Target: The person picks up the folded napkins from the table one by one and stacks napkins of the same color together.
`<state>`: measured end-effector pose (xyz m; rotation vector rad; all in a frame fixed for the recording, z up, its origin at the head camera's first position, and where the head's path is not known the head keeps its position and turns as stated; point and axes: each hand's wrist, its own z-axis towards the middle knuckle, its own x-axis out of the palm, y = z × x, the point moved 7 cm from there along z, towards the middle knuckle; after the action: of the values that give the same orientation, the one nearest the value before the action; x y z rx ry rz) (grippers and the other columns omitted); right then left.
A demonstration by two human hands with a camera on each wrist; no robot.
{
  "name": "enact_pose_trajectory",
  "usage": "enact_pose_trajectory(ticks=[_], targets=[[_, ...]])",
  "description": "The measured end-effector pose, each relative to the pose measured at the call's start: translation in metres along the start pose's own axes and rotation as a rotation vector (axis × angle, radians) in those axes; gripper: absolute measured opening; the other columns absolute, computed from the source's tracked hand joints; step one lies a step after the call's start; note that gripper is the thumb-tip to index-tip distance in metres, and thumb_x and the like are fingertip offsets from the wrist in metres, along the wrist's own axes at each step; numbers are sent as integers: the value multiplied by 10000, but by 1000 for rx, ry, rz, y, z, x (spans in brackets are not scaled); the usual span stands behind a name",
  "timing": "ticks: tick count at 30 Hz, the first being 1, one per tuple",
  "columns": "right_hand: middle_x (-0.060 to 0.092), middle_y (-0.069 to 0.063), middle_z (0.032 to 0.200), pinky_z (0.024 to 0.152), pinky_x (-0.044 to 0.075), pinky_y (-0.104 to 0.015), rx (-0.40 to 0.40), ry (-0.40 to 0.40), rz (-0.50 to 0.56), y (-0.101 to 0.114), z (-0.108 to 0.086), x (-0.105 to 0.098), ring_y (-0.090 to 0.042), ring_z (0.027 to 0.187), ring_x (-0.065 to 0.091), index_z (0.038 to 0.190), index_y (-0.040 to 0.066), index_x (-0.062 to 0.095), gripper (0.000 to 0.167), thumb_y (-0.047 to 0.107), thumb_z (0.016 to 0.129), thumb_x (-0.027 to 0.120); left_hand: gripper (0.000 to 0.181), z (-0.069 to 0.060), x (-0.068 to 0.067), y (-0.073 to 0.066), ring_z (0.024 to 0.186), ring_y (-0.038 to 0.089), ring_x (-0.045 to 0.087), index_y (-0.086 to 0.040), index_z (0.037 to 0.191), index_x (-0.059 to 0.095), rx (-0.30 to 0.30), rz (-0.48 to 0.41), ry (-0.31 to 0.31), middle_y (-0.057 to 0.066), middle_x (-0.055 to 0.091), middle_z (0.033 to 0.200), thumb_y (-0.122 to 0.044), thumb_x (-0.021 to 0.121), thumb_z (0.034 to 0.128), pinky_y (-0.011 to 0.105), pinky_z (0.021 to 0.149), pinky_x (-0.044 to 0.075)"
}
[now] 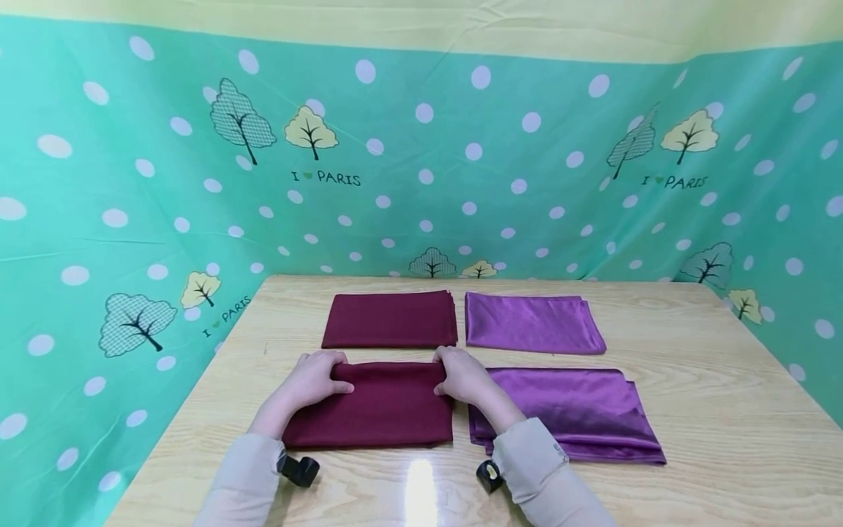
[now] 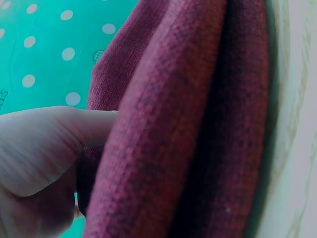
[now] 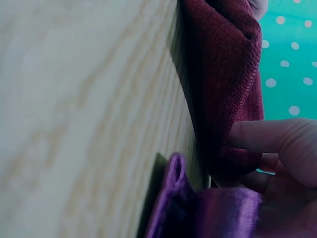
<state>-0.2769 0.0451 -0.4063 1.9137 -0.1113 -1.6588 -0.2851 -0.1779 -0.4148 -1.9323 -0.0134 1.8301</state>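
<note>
A folded maroon cloth point(image 1: 388, 410) lies at the near middle of the wooden table. My left hand point(image 1: 320, 379) grips its far left corner, thumb on top and the other fingers behind the far edge. At the far right corner my right hand point(image 1: 461, 375) pinches the same cloth in a like way. In the left wrist view the left thumb point(image 2: 96, 128) goes behind a rounded fold of the maroon cloth point(image 2: 153, 129). The right wrist view has the right thumb point(image 3: 257, 135) pressed against the cloth's end point(image 3: 223, 74); some fingertips are hidden.
Behind it lies another folded maroon cloth point(image 1: 391, 320). A folded purple satin cloth point(image 1: 533, 323) is at the back right, and a second purple satin cloth point(image 1: 573, 413) lies close beside my right forearm. A dotted green curtain point(image 1: 421, 146) hangs past the table's far edge.
</note>
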Motion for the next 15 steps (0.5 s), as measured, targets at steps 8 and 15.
enact_pose_trajectory(ticks=[8,15], targets=[[590,-59,836,690,431,-345,-4,-20,32,-1,-2,0,-192,761,524,879,94,537,305,109,684,771,237,-1,-1,0,672,91,494,-197,727,547,15,-30,-2,-107,559,681,-287,761,681,362,737,339],[592,-47,826,680,426,-328,-21,-50,61,-2,-3,-3,-176,740,515,866,102,540,246,110,726,742,222,-3,-5,-1,641,87,473,-205,723,560,31,-57,-13,-107,551,668,-283,764,681,304,677,380]])
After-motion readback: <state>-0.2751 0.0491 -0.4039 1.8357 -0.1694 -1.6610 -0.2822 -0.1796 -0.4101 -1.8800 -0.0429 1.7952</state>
